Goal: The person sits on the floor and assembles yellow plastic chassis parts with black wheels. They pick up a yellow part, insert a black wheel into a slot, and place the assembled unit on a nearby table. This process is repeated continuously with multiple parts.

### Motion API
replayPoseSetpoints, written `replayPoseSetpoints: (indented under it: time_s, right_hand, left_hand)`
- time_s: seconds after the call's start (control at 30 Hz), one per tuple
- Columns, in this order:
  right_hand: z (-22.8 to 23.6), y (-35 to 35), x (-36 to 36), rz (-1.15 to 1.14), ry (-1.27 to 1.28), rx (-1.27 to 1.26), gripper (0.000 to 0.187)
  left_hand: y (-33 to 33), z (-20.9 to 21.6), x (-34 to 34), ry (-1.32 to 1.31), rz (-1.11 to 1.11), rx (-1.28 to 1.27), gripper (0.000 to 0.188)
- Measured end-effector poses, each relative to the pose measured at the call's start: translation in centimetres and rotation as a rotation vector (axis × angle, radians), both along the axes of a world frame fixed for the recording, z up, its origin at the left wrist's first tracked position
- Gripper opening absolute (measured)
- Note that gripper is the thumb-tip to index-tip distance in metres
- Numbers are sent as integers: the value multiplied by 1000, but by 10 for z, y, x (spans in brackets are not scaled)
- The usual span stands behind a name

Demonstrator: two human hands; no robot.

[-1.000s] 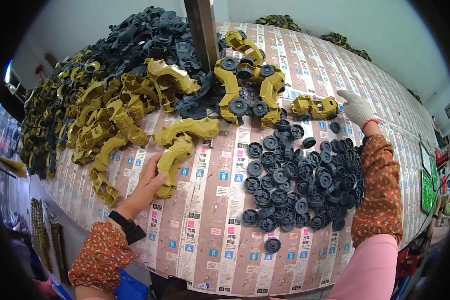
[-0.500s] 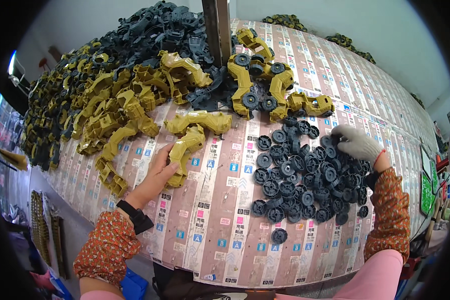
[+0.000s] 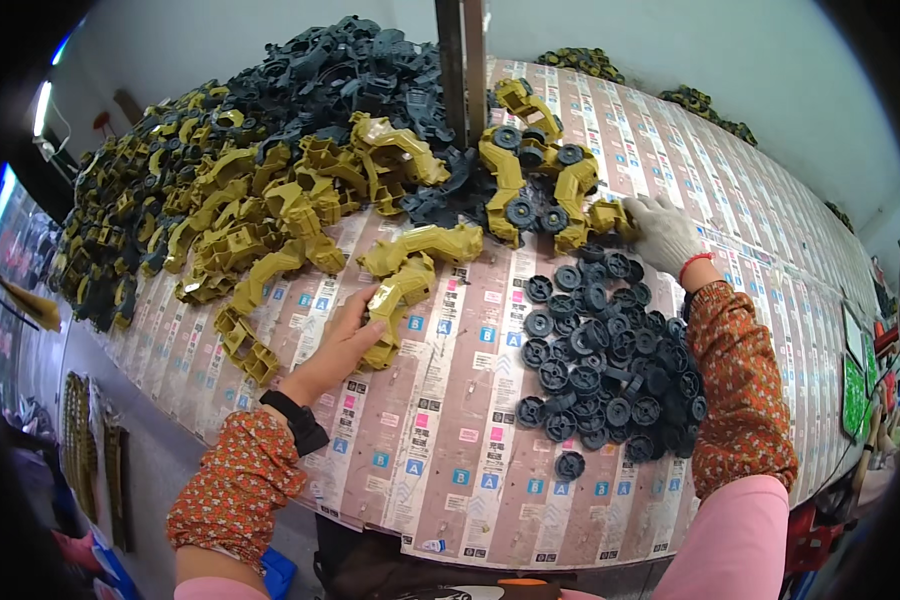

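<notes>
My bare left hand [image 3: 342,345] is closed round a yellow plastic toy car body [image 3: 398,305], resting on the table with its far end against another yellow body [image 3: 435,243]. My right hand [image 3: 667,238], in a pale knitted glove, is over the right end of a yellow toy car [image 3: 608,216], fingers bent on it and hiding much of it. Close in front of that hand spreads a heap of dark grey toy wheels [image 3: 610,345]. One loose wheel [image 3: 569,466] lies nearer me. Several yellow bodies with wheels fitted [image 3: 505,185] stand left of my right hand.
A tall pile of yellow bodies [image 3: 300,200] covers the table's left side, with dark grey plastic parts [image 3: 355,75] heaped behind. An upright metal post [image 3: 462,75] rises at the far middle. More yellow and black pieces [image 3: 580,63] lie along the far edge of the patterned table [image 3: 440,400].
My right hand has moved left and away from me, off the wheel heap and onto the yellow toy car. My left hand keeps its hold on the body. The whole view has shifted slightly.
</notes>
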State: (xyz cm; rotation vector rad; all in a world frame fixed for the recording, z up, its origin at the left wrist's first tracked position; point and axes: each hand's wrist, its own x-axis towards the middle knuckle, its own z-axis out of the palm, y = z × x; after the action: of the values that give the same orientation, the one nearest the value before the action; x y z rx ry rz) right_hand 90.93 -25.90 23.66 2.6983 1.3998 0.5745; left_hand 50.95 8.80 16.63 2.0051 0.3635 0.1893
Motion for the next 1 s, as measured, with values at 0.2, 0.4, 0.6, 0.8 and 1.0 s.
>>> replayPoseSetpoints:
  time_s: [0.2,0.4,0.6,0.8,1.0]
  right_hand:
    - [-9,-5,40,-367,236,133,37]
    - [-1,35,0,-228,31,-14,38]
    - [-9,68,-33,-47,334,-81,57]
    - [-19,79,-33,-48,549,-20,65]
    - [22,48,-87,87,691,-227,54]
  left_hand:
    - [-2,-2,2,-36,-26,65,63]
    - [2,-5,-5,7,-4,75,66]
    - [1,-7,-5,13,7,48,66]
    - [2,-1,1,37,-62,40,64]
    - [0,1,2,11,-56,62,63]
